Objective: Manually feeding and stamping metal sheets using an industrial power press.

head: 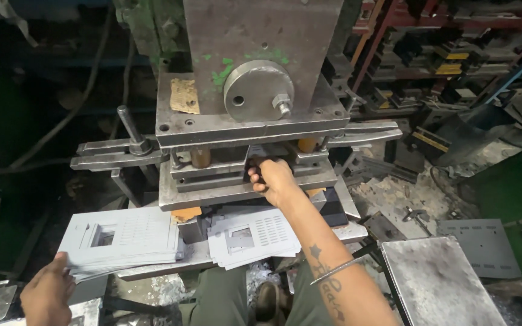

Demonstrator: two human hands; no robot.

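Grey punched sheet-metal blanks, two stacks, sit on the press bed nearest the person. Left hand (48,294) rests on the near corner of the left stack of blanks (122,240), fingers curled over its edge, touching but not lifting. Second stack of blanks (254,235) lies just under the right forearm. Right hand (275,180) reaches forward into the die gap (255,164), fingers closed on a sheet piece there; the piece itself is mostly hidden, so grip detail is unclear. Beyond the right hand, the press ram (258,54) with a round steel disc (258,90) hangs above. Step, as judged: loading or pulling a blank at the die. Next move calls for the right hand clear of the gap, with the left ready on the stack.
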